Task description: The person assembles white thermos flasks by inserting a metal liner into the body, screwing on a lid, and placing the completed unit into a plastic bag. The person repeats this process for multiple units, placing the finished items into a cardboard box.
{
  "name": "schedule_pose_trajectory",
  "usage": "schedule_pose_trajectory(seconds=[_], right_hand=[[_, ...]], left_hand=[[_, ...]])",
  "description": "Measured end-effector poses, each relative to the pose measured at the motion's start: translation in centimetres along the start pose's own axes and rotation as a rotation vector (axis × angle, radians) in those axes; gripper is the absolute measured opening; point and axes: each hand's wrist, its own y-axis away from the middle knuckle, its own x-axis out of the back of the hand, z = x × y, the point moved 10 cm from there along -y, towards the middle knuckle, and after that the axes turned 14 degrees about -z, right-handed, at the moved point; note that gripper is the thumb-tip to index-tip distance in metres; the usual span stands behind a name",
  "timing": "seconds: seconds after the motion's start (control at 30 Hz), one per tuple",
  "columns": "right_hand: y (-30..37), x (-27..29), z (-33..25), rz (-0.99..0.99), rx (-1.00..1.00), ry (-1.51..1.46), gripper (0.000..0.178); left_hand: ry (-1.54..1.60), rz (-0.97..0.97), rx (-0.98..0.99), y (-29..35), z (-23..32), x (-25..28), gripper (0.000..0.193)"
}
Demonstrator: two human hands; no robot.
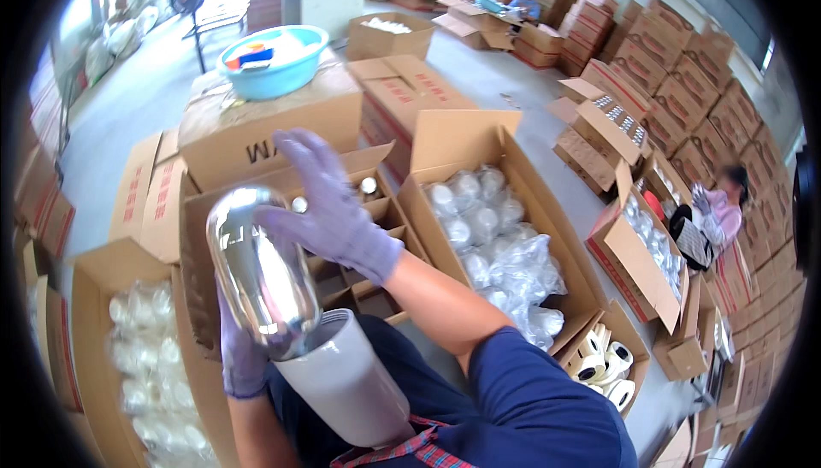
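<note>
A mirror-bright silver flask liner (263,267) with a rounded top tilts in front of me. My left hand (244,344), in a pale purple glove, is closed round its left side; the liner partly hides those fingers. At its upper right is my right hand (329,207), gloved alike, fingers spread and thumb lying across the liner; whether the thumb presses on it I cannot tell. A whitish, open-topped cylinder (351,382) leans in my lap, its rim close by the liner's lower end. Beyond my hands stands a carton with cardboard dividers (398,233), with a few silver-topped pieces in its cells.
To the right, an open carton (547,211) holds clear plastic-wrapped pieces; another carton (90,322) of clear pieces stands left. White rolls (603,365) fill a box at lower right. A blue basin (278,66) sits on a closed carton. A person (723,211) works far right.
</note>
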Motion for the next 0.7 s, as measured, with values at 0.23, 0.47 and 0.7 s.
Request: schedule_pose_trajectory(seconds=[0.23, 0.47, 0.7], right_hand=[[9.3, -11.6, 2.7, -0.766, -0.212, -0.626, 0.048], [15.1, -9.4, 0.1, -0.836, -0.240, -0.579, 0.051], [38.9, -2.0, 5.9, -0.628, -0.753, -1.139, 0.054]], left_hand=[[0.199, -0.254, 0.095, 7.9, -2.2, -6.1, 0.096], [0.051, -0.201, -0.026, 13.9, 1.5, -11.5, 0.108], [0.219, -0.217, 0.172, 23.3, -1.2, -12.3, 0.063]])
